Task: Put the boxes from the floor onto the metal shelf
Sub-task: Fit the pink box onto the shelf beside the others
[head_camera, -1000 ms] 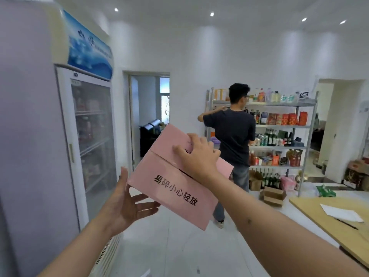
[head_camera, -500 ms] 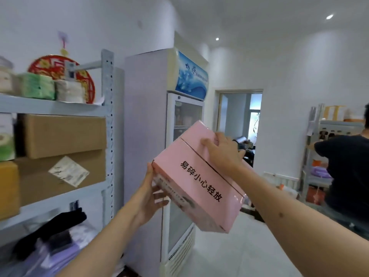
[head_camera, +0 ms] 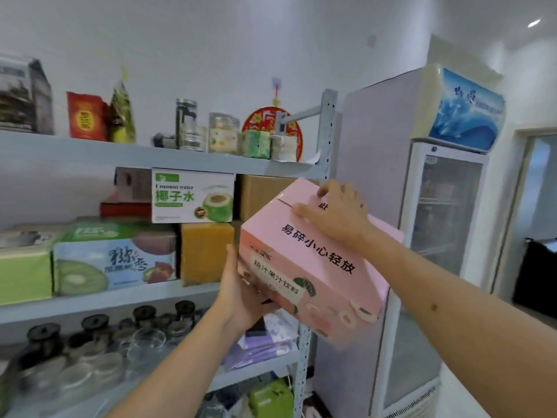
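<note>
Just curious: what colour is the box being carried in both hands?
Pink, with black printed characters; the pink box shows clearly in the head view.

left hand (head_camera: pixel 238 294): bare, no glove, no ring or watch seen
left forearm (head_camera: pixel 177 366): bare up to the frame's bottom edge, no sleeve seen
right hand (head_camera: pixel 340 212): bare, no glove, nails short, no ring seen
right forearm (head_camera: pixel 452 312): bare, no sleeve seen, a small dark mark noted on it
right wrist (head_camera: pixel 372 239): bare, no band or watch
clothing: none shown in view
</note>
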